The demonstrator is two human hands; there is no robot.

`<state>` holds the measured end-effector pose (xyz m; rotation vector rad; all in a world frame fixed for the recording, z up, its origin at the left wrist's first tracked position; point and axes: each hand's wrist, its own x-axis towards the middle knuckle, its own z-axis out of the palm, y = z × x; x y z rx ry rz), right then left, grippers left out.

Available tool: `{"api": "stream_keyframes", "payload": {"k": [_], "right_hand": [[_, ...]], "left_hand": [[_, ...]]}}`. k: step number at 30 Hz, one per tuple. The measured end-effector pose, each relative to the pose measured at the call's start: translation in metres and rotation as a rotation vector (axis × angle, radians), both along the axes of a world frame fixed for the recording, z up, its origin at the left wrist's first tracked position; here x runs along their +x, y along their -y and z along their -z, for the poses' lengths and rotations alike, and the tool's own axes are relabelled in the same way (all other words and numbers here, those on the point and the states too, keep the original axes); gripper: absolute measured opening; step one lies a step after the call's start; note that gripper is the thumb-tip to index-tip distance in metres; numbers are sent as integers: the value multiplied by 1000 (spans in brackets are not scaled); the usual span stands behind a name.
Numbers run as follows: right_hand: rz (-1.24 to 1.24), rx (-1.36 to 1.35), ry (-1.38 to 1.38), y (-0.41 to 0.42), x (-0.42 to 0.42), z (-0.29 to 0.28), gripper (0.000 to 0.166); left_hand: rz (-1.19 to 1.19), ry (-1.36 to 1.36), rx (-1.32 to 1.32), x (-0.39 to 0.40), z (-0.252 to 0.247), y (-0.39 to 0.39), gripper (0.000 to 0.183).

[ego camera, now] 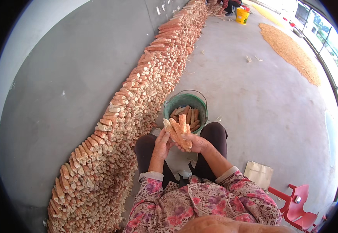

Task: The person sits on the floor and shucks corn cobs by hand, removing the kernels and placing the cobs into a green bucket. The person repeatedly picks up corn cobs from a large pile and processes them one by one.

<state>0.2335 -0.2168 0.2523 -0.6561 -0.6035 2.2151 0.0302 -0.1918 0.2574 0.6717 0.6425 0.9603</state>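
Between my knees and just over the near rim of a green bucket (169, 102), both hands grip a small bundle of bare corncobs (177, 131). My left hand (161, 145) closes on the left side of the bundle, thumb against a pale-tipped cob. Around the right side wraps my right hand (196, 142), its thumb across the cobs. One cob stands up above the others. More corncobs (190, 115) lie inside the bucket, whose wire handle is raised at the far side. The fingers under the bundle are partly hidden.
A long stack of corncobs (145, 84) lines the grey wall (70, 72) on my left. Red plastic chair (298, 206) and paper bag (259, 174) are at right. Loose kernels (288, 52) spread on the floor. Far off, a person (225, 5) is near a yellow bucket (242, 16).
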Motion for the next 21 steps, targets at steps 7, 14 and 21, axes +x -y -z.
{"api": "stream_keyframes", "payload": {"k": [7, 14, 21], "right_hand": [[-7, 26, -32, 1, -8, -1, 57], [18, 27, -21, 2, -11, -2, 61], [107, -8, -70, -1, -7, -1, 62]], "left_hand": [[-126, -11, 19, -15, 7, 11, 49], [-82, 76, -40, -23, 20, 12, 45], [-120, 197, -103, -28, 14, 17, 47]]}}
